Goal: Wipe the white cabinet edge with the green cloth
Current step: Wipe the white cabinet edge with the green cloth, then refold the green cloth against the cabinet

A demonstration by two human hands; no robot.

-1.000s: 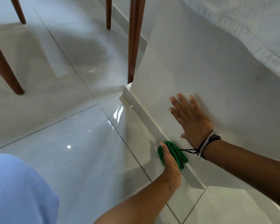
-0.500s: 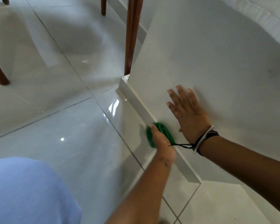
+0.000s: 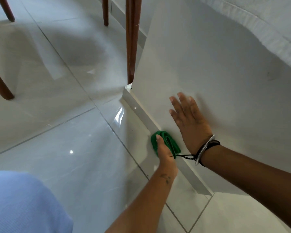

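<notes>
The white cabinet rises on the right, and its low bottom edge runs diagonally along the floor. My left hand grips a folded green cloth and presses it against that edge, about midway along it. My right hand lies flat on the cabinet's side panel just above the cloth, fingers spread, with bracelets on the wrist.
Brown wooden chair legs stand nearby: one right at the cabinet's far corner, another behind it, two more at the left. Glossy white floor tiles fill the middle. A blue-clad knee is at bottom left.
My left hand slid the green cloth along the bottom edge toward the far corner, then kept it around midway. The right hand stayed flat on the panel.
</notes>
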